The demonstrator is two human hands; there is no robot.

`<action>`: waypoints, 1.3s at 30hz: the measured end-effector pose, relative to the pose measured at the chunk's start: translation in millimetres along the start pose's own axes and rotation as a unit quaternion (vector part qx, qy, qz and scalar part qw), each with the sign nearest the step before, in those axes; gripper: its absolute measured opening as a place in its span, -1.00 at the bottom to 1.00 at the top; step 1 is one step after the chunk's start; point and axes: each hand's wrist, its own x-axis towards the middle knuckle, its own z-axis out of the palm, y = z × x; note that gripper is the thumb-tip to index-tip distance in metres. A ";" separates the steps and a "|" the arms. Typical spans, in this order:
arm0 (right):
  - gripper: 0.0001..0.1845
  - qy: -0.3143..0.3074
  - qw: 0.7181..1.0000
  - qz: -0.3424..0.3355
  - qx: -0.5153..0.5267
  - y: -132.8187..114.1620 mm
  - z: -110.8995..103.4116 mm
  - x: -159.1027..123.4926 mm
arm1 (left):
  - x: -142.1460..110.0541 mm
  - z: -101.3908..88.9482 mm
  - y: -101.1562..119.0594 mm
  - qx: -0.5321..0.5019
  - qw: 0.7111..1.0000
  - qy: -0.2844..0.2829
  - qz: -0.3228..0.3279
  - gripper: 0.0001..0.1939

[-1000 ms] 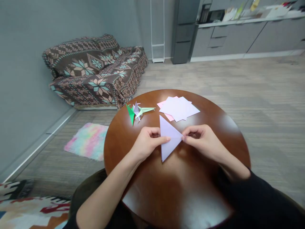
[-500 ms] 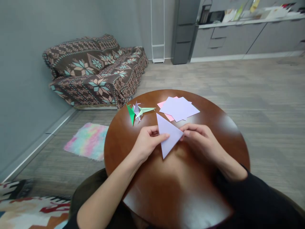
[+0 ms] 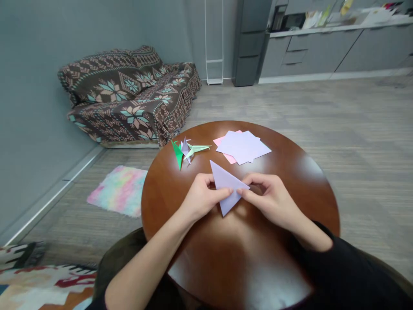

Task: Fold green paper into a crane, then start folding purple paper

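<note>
A sheet of lavender origami paper (image 3: 223, 177), folded to a triangle, is held above the round brown table (image 3: 206, 267). My left hand (image 3: 201, 196) pinches its left side, thumb lying on the front face and fingers behind. At the right corner my right hand (image 3: 271, 197) grips the same paper, with its thumb on the face close to the left thumb. The fingers behind the paper are partly hidden. One point of the triangle aims up and left, another down toward me.
Beyond my hands lies a stack of lavender and pink paper sheets (image 3: 243, 147). Several folded paper cranes in green, purple and pale green (image 3: 196, 149) sit at the table's far left. A patterned sofa (image 3: 135, 99) and a fluffy pastel rug (image 3: 118, 190) are on the left.
My right thumb has moved left from the paper's corner onto its face. The paper has come slightly lower and tilted, its top point now nearer me.
</note>
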 end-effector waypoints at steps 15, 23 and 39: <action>-0.78 0.062 0.994 0.041 0.085 9.6 -26.0 8.3 | 4.7 -11.9 5.5 -0.052 0.996 0.072 0.030 -0.89; -0.69 -0.030 0.987 0.075 0.139 13.9 -17.7 10.2 | -4.3 -4.0 11.6 -0.167 0.981 -0.090 -0.035 -0.63; -0.64 0.000 0.980 0.113 0.164 21.8 -18.7 12.5 | -5.4 -4.3 8.9 -0.157 0.981 -0.114 -0.029 -0.57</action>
